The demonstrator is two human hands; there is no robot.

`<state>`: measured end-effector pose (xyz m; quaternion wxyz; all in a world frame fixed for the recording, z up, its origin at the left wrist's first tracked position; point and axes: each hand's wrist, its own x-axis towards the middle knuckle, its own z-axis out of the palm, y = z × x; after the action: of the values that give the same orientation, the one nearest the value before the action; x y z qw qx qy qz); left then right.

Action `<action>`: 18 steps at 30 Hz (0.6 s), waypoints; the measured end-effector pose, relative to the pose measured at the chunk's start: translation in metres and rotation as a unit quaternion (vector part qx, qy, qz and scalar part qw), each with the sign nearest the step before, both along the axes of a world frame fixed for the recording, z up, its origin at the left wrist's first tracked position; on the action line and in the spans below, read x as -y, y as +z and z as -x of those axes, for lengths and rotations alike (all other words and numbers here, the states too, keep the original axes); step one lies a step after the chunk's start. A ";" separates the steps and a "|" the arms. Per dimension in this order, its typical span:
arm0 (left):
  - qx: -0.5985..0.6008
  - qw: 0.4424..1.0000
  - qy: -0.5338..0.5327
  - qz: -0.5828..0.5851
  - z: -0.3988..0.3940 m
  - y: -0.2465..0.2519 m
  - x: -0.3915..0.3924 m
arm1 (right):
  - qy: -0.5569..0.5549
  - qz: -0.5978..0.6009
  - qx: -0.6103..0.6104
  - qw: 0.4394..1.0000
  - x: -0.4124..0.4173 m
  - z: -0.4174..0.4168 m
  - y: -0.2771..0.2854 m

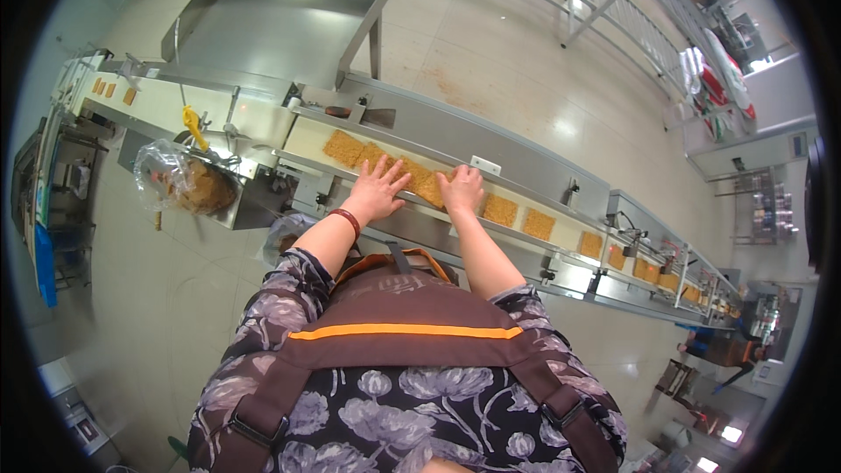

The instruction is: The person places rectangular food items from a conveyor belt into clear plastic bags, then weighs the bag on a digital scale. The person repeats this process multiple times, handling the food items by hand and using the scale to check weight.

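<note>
Golden, crumb-textured square food pieces (342,148) lie in a row on a pale conveyor belt (305,134). My left hand (377,188) rests palm down over the pieces near the belt's close rail, its fingers spread. To its right, my right hand (462,189) has its fingers bent at the end of the touching pieces; whether it grips one is hidden. Beyond it, separate squares (500,210) lie spaced out along the belt towards the right. A scraper with a wide metal blade (378,117) lies on the machine's far edge, left of my hands.
A steel tray table (282,26) stands beyond the belt. At left are a plastic bag with brown contents (200,187) and a yellow-handled thing (192,119). Metal rails (317,163) border the belt. Another person (723,349) is at far right.
</note>
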<state>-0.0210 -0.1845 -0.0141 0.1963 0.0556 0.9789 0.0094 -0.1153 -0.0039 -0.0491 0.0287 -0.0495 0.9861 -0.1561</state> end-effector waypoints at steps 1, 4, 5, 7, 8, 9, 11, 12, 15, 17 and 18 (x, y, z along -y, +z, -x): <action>0.006 1.000 0.001 -0.006 0.002 -0.002 -0.005 | -0.006 0.040 0.059 0.997 -0.015 0.004 -0.004; 0.018 1.000 0.007 -0.019 0.006 -0.004 -0.018 | -0.026 0.125 0.183 0.975 -0.072 0.016 -0.017; 0.017 1.000 0.011 -0.020 0.007 -0.005 -0.023 | -0.042 0.113 0.162 0.979 -0.085 0.013 -0.021; 0.018 0.999 0.023 -0.021 0.008 -0.006 -0.028 | -0.071 0.096 0.120 0.986 -0.097 0.005 -0.016; 0.019 0.999 0.031 -0.026 0.008 -0.008 -0.032 | -0.070 0.043 0.097 0.992 -0.100 0.001 -0.015; 0.019 0.999 0.039 -0.028 0.008 -0.007 -0.033 | -0.061 0.022 0.077 0.995 -0.095 -0.003 -0.008; 0.023 0.998 0.049 -0.013 0.009 -0.004 -0.036 | -0.043 -0.014 0.040 0.998 -0.084 -0.011 -0.004; 0.025 0.998 0.052 -0.002 0.009 -0.002 -0.036 | -0.050 -0.014 0.045 0.998 -0.079 -0.013 -0.005; 0.018 0.998 0.052 0.007 0.009 -0.004 -0.034 | -0.064 -0.016 0.073 0.995 -0.071 -0.017 -0.002; 0.029 0.998 0.055 0.018 0.009 0.000 -0.033 | 0.011 -0.025 -0.040 0.999 -0.072 -0.020 0.001; 0.033 0.998 0.055 0.020 0.010 0.002 -0.035 | 0.046 -0.032 -0.098 0.994 -0.075 -0.021 0.002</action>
<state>-0.0305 -0.1493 -0.0120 0.2287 -0.0022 0.9735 0.0022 -0.0939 0.0709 -0.0469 -0.0595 -0.1090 0.9853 -0.1169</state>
